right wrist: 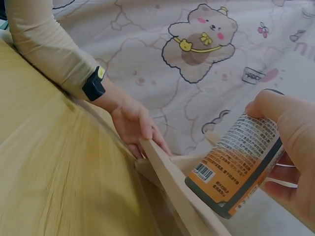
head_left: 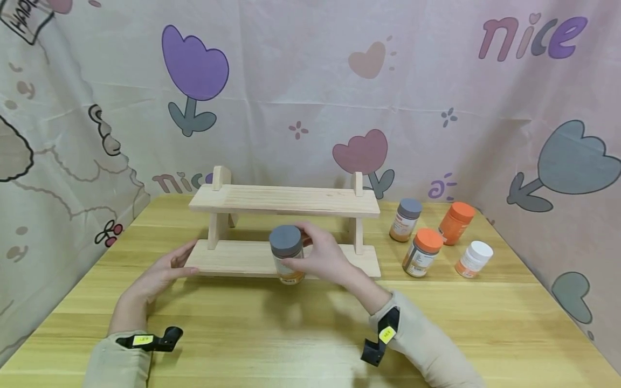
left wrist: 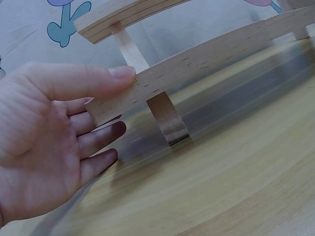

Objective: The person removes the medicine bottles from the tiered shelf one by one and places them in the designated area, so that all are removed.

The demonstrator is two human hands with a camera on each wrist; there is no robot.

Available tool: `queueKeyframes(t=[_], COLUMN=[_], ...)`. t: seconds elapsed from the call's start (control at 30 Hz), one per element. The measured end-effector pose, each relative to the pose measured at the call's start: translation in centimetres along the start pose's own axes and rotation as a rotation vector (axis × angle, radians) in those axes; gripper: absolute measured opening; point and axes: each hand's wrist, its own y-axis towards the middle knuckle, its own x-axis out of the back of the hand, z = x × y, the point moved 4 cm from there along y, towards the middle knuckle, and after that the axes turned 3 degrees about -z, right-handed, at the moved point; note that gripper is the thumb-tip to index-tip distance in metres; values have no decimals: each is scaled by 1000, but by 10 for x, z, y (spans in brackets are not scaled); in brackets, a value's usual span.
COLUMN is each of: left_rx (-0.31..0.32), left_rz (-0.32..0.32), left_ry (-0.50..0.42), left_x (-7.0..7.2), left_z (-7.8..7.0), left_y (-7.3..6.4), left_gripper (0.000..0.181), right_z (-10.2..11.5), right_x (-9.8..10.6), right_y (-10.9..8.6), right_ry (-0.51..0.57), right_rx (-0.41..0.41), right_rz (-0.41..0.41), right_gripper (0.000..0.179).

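Observation:
My right hand [head_left: 322,256] grips a supplement bottle [head_left: 289,269] with a grey cap, thumb on one side and fingers on the other. The bottle overlaps the front edge of the lower board of a two-tier wooden shelf [head_left: 283,199] in the head view. Its orange and white label, with a barcode, faces the right wrist camera [right wrist: 236,152]. At the left end of the lower board, my left hand [head_left: 157,275] holds the shelf. In the left wrist view the thumb [left wrist: 98,81] lies along the board's face and the fingers reach around its end.
Right of the shelf stand another grey-capped bottle [head_left: 405,220], two orange-capped bottles [head_left: 421,253] [head_left: 455,223] and a small white-capped bottle [head_left: 474,260]. A printed cloth [head_left: 291,81] hangs behind the wooden table [head_left: 271,345].

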Motion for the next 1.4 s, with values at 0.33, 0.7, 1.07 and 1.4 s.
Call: queueKeyframes(t=[0.33,0.7,1.07,1.4], left_rx=[-30,-20,2,-7], left_rz=[15,9,-1,5], left_ry=[-24,-3,0,-15], left_x=[0,-1,-1,0], left_z=[-4,-3,0,-5], left_y=[0,-1,-2,-4], left_gripper=[82,81,82,81], right_z=[-11,-23,-24,-24], right_x=[36,81,135,193], right_y=[-20,-38,-46,-57], right_ry=[6,12,-25,-106], right_rx=[-42,-83,-117,-177], right_rz=[-44,-103,-219,-358], right_gripper=[61,60,59,56])
